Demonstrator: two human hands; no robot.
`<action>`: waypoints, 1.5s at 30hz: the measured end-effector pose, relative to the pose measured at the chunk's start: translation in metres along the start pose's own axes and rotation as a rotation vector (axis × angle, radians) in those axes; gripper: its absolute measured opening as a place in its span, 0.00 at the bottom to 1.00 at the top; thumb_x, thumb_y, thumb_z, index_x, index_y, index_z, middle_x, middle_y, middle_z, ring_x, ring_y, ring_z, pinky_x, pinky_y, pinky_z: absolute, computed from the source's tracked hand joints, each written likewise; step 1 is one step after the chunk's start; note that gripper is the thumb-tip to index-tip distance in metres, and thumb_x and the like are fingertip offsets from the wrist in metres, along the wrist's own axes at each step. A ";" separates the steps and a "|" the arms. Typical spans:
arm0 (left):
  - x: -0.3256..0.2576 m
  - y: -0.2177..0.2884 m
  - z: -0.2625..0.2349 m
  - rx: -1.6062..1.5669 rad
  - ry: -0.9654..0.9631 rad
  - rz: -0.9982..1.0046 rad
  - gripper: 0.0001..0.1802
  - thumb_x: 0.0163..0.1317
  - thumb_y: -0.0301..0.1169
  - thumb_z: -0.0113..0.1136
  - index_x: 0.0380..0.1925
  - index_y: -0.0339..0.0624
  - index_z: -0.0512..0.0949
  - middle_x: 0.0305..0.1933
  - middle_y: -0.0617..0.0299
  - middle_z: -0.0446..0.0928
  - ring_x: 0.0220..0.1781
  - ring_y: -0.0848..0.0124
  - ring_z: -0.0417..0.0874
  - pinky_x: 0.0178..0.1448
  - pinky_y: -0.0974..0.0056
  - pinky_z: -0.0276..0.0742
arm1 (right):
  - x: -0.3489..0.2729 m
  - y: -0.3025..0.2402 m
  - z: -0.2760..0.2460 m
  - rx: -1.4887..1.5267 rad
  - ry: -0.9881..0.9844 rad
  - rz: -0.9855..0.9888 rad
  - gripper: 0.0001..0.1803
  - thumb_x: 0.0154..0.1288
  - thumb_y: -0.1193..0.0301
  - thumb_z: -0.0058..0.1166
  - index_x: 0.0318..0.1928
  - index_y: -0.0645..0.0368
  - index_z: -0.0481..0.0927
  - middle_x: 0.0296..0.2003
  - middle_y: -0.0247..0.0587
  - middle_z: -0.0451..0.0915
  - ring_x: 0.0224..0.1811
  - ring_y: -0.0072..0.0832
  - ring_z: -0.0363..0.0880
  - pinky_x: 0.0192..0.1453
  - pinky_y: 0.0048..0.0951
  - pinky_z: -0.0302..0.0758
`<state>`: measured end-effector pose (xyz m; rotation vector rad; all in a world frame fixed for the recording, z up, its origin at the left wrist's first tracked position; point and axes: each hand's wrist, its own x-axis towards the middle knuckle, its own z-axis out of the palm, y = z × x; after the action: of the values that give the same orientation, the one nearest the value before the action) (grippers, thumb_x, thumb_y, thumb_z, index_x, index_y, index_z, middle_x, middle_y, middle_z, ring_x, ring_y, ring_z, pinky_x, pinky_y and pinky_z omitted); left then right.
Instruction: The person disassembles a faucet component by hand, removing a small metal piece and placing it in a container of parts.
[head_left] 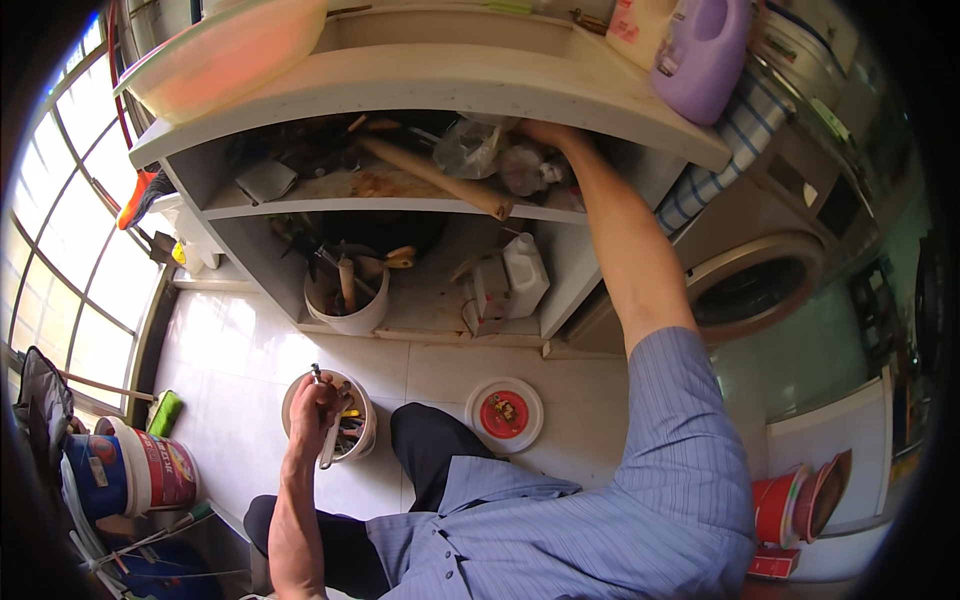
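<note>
My left hand (314, 407) is closed around a silver wrench (330, 444), above a white bucket (364, 448) filled with hand tools. One end of the wrench pokes out over the fist and the other hangs below it. My right arm stretches up into the upper shelf (345, 186) of a cabinet. At its back right, my right hand (545, 131) is mostly hidden under the worktop, beside clear plastic bags (470, 147); its fingers do not show. A wooden rod (440, 178) lies on that shelf, jutting over the front edge.
The lower shelf holds another tool bucket (365, 312) and a white jug (525, 272). A round white lid (535, 415) with small bits on its red centre lies on the floor. Purple bottle (700, 60) and basin (230, 60) stand above; a washing machine (755, 285) is at right.
</note>
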<state>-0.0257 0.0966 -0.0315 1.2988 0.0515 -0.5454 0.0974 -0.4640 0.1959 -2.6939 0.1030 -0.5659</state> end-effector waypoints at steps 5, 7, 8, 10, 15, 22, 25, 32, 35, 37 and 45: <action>0.002 0.007 0.016 -0.004 0.011 -0.013 0.12 0.67 0.35 0.49 0.46 0.43 0.72 0.24 0.70 0.66 0.21 0.79 0.67 0.20 0.75 0.58 | 0.018 0.054 0.017 -0.270 0.215 0.079 0.26 0.67 0.59 0.59 0.61 0.59 0.78 0.63 0.54 0.76 0.67 0.47 0.72 0.71 0.42 0.67; 0.001 0.008 0.017 -0.013 0.029 -0.012 0.12 0.67 0.35 0.49 0.46 0.43 0.72 0.24 0.70 0.66 0.21 0.79 0.66 0.20 0.75 0.58 | 0.013 0.071 0.015 -0.288 0.279 0.059 0.24 0.68 0.61 0.58 0.60 0.60 0.79 0.62 0.55 0.77 0.66 0.49 0.72 0.70 0.43 0.68; -0.001 0.009 0.015 -0.019 0.051 -0.009 0.12 0.67 0.35 0.49 0.46 0.44 0.72 0.24 0.70 0.67 0.21 0.79 0.66 0.21 0.75 0.58 | 0.009 0.073 0.010 -0.274 0.299 0.021 0.24 0.68 0.61 0.58 0.59 0.60 0.79 0.61 0.56 0.77 0.65 0.49 0.73 0.69 0.43 0.69; -0.003 0.010 0.012 -0.033 0.040 -0.008 0.11 0.66 0.33 0.49 0.45 0.44 0.73 0.24 0.69 0.68 0.22 0.79 0.66 0.22 0.75 0.58 | 0.001 0.080 -0.004 -0.256 0.338 -0.067 0.22 0.68 0.63 0.57 0.58 0.60 0.80 0.59 0.56 0.78 0.64 0.50 0.74 0.68 0.43 0.70; 0.003 0.003 0.008 -0.085 -0.046 -0.015 0.10 0.65 0.32 0.49 0.44 0.45 0.74 0.25 0.69 0.70 0.22 0.80 0.66 0.23 0.75 0.57 | -0.019 0.088 -0.024 -0.277 0.453 -0.218 0.18 0.68 0.66 0.55 0.55 0.61 0.81 0.55 0.58 0.80 0.60 0.53 0.76 0.65 0.44 0.72; 0.002 0.003 0.019 0.042 0.032 -0.061 0.11 0.63 0.32 0.50 0.44 0.44 0.74 0.25 0.70 0.68 0.20 0.78 0.65 0.21 0.73 0.59 | -0.070 0.022 -0.050 -0.384 0.442 -0.221 0.16 0.67 0.71 0.54 0.52 0.64 0.82 0.50 0.60 0.82 0.57 0.57 0.78 0.63 0.46 0.73; 0.002 0.001 0.020 0.051 0.047 -0.055 0.11 0.64 0.33 0.50 0.44 0.45 0.75 0.26 0.68 0.72 0.20 0.80 0.65 0.23 0.73 0.56 | -0.099 -0.009 -0.057 -0.226 0.519 -0.221 0.18 0.65 0.72 0.54 0.53 0.65 0.82 0.53 0.62 0.81 0.59 0.58 0.76 0.64 0.46 0.72; 0.003 -0.002 0.022 0.062 0.015 -0.049 0.11 0.65 0.33 0.50 0.44 0.46 0.75 0.27 0.65 0.76 0.20 0.81 0.65 0.24 0.74 0.54 | -0.145 0.009 -0.067 -0.178 0.559 -0.236 0.24 0.57 0.74 0.62 0.56 0.65 0.81 0.55 0.63 0.80 0.61 0.59 0.76 0.66 0.46 0.73; 0.009 -0.001 0.022 0.063 0.004 -0.038 0.11 0.65 0.34 0.50 0.45 0.45 0.75 0.27 0.65 0.76 0.20 0.81 0.65 0.24 0.73 0.55 | -0.174 0.003 -0.072 -0.074 0.612 -0.333 0.21 0.54 0.75 0.64 0.50 0.66 0.81 0.48 0.62 0.82 0.51 0.59 0.81 0.55 0.47 0.78; 0.006 0.001 0.023 0.058 0.012 -0.037 0.12 0.65 0.34 0.50 0.46 0.45 0.75 0.27 0.65 0.76 0.20 0.81 0.65 0.24 0.73 0.56 | -0.195 -0.003 -0.072 -0.158 0.617 -0.411 0.19 0.53 0.75 0.64 0.47 0.67 0.81 0.43 0.59 0.82 0.45 0.57 0.81 0.50 0.46 0.78; 0.006 0.004 0.028 0.084 -0.074 -0.047 0.13 0.65 0.33 0.49 0.46 0.40 0.73 0.28 0.65 0.71 0.21 0.77 0.68 0.24 0.73 0.58 | -0.317 -0.024 -0.064 -0.098 0.587 -0.337 0.14 0.59 0.73 0.66 0.42 0.67 0.80 0.35 0.52 0.79 0.39 0.50 0.82 0.46 0.43 0.78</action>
<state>-0.0267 0.0696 -0.0222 1.3603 -0.0021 -0.6411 -0.2193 -0.4176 0.1411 -2.5597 -0.1747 -1.4741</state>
